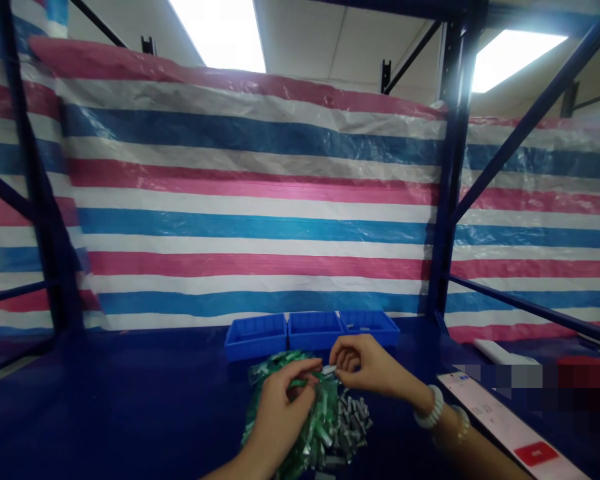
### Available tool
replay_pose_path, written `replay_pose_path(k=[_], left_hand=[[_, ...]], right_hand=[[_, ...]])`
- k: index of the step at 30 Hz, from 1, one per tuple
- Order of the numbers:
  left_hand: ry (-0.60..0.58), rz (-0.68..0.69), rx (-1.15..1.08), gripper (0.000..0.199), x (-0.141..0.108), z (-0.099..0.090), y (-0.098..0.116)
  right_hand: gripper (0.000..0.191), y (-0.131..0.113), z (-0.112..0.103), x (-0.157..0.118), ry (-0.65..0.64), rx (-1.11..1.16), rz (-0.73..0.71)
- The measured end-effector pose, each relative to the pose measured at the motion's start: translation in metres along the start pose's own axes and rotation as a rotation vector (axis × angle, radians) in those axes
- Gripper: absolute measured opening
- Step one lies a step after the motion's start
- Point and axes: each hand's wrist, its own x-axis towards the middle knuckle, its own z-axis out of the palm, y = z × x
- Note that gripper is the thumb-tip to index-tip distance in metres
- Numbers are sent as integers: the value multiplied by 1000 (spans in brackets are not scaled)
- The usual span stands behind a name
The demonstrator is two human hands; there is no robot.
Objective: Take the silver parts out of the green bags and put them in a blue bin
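As the right hand (363, 363) pinches, phone (505, 415) text blurs.

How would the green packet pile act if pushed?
The pile would probably slump and spread, being many loose pieces heaped together. Its packets look like thin, shiny film, so likely floppy and a bit slippery. Each is probably light: they look small beside the left hand.

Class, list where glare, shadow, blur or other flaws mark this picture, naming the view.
Head view: ceiling lights blown out to white; glints on the striped sheet; shadow beside the right post; silver pieces soft-edged; pixelated patch lower right.
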Motion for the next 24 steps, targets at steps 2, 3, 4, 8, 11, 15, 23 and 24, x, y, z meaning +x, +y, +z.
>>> replay_pose_path(k=[2,3,4,8,11,15,23,24], left_hand=[[-8,-23,-2,34,0,0,-1],[-16,-38,-12,34,0,0,-1],[-27,-58,-29,33,0,1,-3],[-63,-160,-164,25,-1,6,-8],[-52,-210,-281,25,-2,7,-9],[63,-154,-342,26,-3,4,-1],[19,150,-67,26,-11,1,5],[15,193,-27,28,-12,0,4]], right_hand=[[12,-7,7,-3,53,-6,-47],[10,-10,9,-4,82,-21,-75],[9,-13,12,-5,113,-44,-110],[7,-20,20,-10,202,-166,-279],[9,-21,22,-11,245,-181,-327],[10,-15,22,-7,253,-9,-221],[28,0,35,0,132,557,-71],[30,1,36,0,118,619,-69]])
